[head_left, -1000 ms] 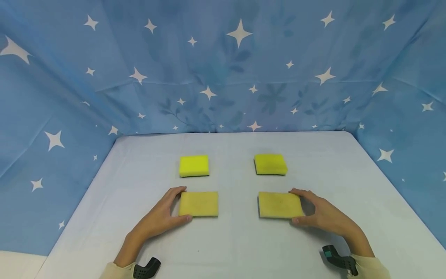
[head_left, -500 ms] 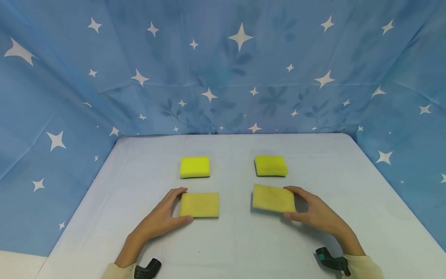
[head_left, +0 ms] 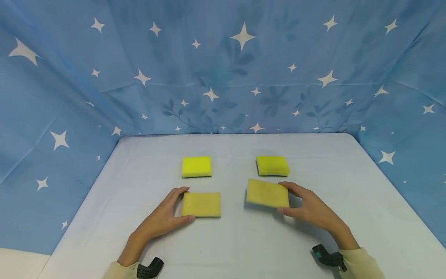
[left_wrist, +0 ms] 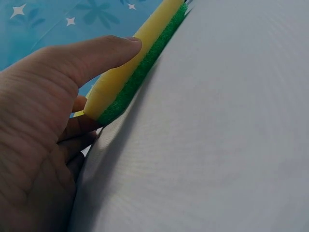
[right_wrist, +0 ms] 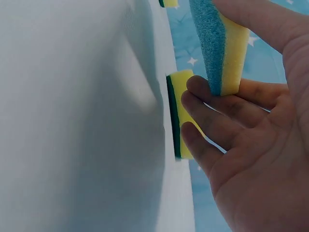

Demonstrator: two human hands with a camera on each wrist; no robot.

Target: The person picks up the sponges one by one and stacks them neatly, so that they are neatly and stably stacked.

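My left hand [head_left: 160, 219] pinches the left end of a yellow sponge [head_left: 202, 204] lying flat on the table, thumb on the near edge, fingers round the far one. In the left wrist view that sponge [left_wrist: 113, 87] has a green scouring layer underneath. My right hand [head_left: 310, 205] grips a second yellow sponge [head_left: 267, 193] between thumb and fingers. It is lifted and tilted, its shadow falling on the cloth below. Seen from the right wrist, this sponge [right_wrist: 234, 60] has a blue scouring layer facing the table.
Two brighter yellow sponges, a left one [head_left: 196, 166] and a right one [head_left: 273, 166], lie farther back with dark undersides. White cloth [head_left: 230, 244] covers the table. Blue star-patterned curtains [head_left: 223, 69] enclose the back and sides.
My right hand has raised its sponge off the table, tilted it, and carried it left and slightly away from me. The left hand keeps its hold in the same place.
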